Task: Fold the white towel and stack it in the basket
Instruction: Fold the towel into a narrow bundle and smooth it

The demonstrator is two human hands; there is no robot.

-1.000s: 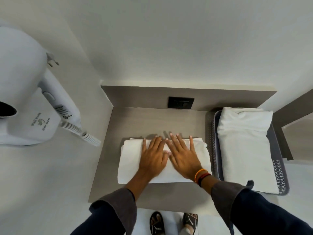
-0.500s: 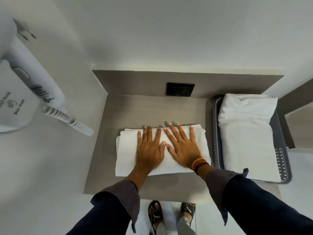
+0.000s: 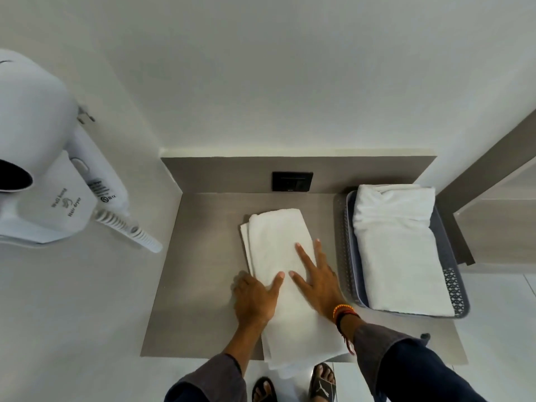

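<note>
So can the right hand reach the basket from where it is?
Probably yes. The right hand lies flat on the white towel, and the basket stands close beside it on the counter, with nothing between them.

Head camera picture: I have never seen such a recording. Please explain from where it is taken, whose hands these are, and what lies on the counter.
There is no machine. A person wears a camera on the head, so you look down at their own arms. On the grey counter lies a folded white towel, its near end hanging over the edge. The right hand presses flat on it; the left hand seems to grip its left edge, thumb on top. At right stands a grey basket holding another folded towel. The white device at left is a wall hair dryer.
</note>
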